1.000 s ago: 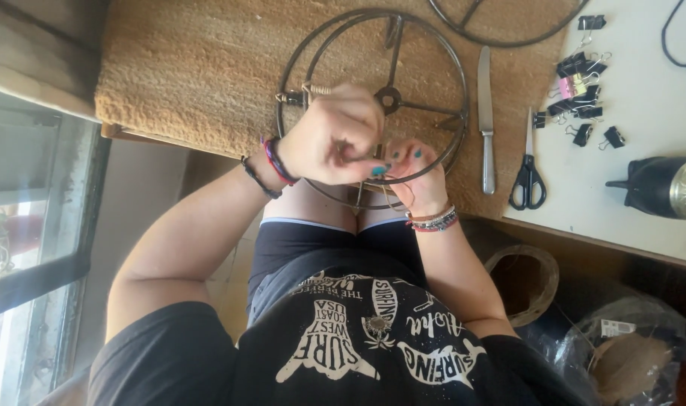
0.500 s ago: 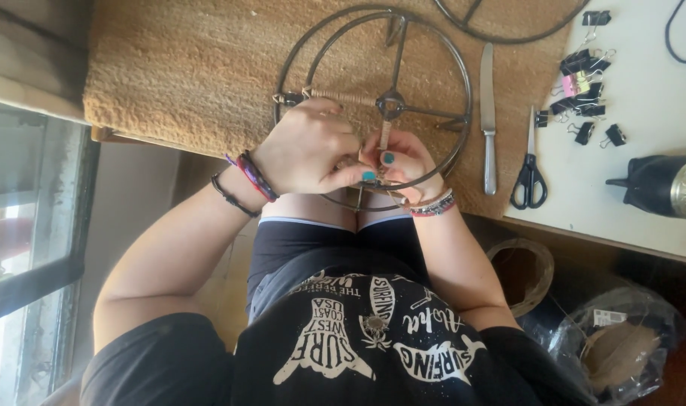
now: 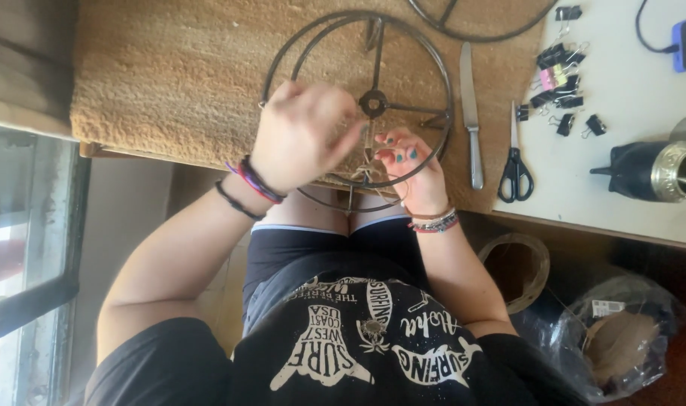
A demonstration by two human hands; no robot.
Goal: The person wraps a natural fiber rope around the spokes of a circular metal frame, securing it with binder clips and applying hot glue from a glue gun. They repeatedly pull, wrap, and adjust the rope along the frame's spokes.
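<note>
Woven mat on tabletop; frame flat, near rim overhanging for reach. Left hand blurred, clenched above twine. Right hand gripping frame's rim, bracing it.

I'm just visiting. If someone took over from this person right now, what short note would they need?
Left hand: curled over the metal ring frame, blurred, grip unclear.
Right hand: fingertips pinched on twine at the frame's near rim.
Frame lies on a woven mat; knife, scissors and binder clips lie to the right.
Done: a little twine tied at the near rim.
Left: the rest of the frame is bare wire.
</note>
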